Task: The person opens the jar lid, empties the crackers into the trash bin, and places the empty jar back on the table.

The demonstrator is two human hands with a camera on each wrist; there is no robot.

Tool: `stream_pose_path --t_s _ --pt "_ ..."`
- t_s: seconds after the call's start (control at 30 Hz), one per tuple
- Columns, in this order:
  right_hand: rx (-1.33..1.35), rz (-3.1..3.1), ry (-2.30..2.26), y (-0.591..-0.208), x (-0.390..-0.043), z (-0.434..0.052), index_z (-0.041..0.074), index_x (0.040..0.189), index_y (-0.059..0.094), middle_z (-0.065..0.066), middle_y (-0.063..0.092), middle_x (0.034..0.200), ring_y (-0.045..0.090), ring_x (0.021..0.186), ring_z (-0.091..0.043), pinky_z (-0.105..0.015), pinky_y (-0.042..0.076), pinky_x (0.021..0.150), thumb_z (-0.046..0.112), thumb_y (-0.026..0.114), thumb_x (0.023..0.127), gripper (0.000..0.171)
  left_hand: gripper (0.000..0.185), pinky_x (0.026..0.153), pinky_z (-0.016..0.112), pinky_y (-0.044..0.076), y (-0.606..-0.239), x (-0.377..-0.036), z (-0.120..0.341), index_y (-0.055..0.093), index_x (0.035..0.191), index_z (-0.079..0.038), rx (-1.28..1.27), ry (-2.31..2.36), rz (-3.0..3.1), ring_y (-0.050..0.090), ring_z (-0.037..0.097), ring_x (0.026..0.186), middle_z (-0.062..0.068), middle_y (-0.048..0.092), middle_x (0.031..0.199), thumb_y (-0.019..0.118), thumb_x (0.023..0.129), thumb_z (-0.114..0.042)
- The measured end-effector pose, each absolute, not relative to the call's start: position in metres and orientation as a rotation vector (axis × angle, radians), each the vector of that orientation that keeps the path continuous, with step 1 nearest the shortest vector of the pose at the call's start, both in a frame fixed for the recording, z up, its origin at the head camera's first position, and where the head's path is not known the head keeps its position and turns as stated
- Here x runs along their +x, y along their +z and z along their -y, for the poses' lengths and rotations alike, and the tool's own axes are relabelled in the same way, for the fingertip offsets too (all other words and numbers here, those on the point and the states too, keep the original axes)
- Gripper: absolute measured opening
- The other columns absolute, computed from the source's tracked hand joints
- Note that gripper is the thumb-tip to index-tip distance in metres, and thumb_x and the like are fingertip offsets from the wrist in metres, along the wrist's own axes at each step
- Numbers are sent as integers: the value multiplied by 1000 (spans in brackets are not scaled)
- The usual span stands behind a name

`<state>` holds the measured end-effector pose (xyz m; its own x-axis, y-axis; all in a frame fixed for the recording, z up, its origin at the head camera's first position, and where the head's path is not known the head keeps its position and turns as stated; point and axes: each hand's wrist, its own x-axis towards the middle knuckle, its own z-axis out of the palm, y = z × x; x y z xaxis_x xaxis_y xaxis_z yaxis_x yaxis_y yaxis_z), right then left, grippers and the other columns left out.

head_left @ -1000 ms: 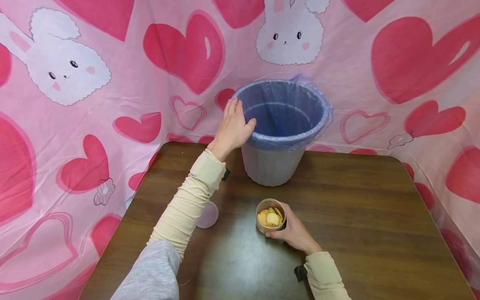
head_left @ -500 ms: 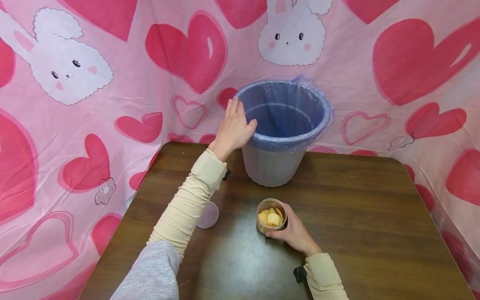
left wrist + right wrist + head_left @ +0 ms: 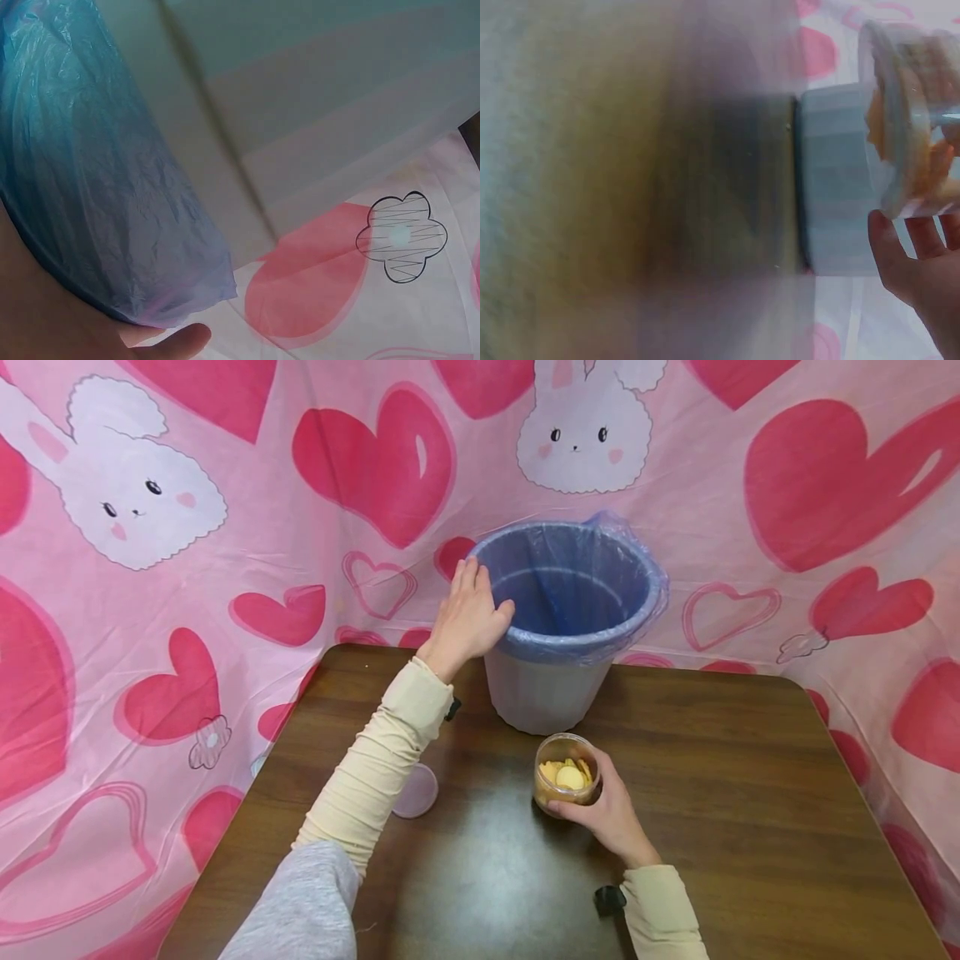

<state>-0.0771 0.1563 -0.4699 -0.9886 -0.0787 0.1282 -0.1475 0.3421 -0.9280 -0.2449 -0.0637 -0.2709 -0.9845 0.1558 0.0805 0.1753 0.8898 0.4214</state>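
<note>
My left hand [image 3: 467,617] rests with straight fingers on the left rim of a pale trash can [image 3: 547,689]. A thin blue bag [image 3: 585,647] lines the can and folds over its rim. In the left wrist view, the bag's loose edge [image 3: 165,247] hangs beside my hand. My right hand [image 3: 615,814] grips a clear plastic jar [image 3: 545,789] from its right side, thumb at the front. Yellow and orange snack pieces [image 3: 570,777] lie inside the open-topped jar. The right wrist view shows the jar raised and tilted, with fingers [image 3: 889,247] around it.
A round pinkish lid [image 3: 415,792] lies on the brown wooden table [image 3: 720,793], partly hidden by my left sleeve [image 3: 360,785]. Pink cloth [image 3: 270,518] with hearts and rabbits hangs around the back and sides, close behind the trash can.
My right hand has moved the jar up off its spot, toward the right and closer to the trash can. My left hand and the can have stayed in place.
</note>
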Motion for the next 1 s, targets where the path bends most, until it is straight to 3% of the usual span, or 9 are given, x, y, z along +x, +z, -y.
stream_pose_path --t_s 0.53,1.0 --pt "70 2291 1804 -438 -82 -177 13 144 39 -10 53 133 48 115 -6 -7 36 95 2 83 69 87 77 119 50 19 -271 -245 64 15 154 -1 -279 -621 3022 -3 25 151 10 2 164 41 95 -45" --pt "57 2169 1663 -403 -90 -191 18 144 43 -6 50 126 47 114 -13 -10 37 94 -7 83 62 94 77 119 52 18 -270 -245 64 16 154 -3 -268 -628 3038 -5 24 151 8 0 164 40 95 -47"
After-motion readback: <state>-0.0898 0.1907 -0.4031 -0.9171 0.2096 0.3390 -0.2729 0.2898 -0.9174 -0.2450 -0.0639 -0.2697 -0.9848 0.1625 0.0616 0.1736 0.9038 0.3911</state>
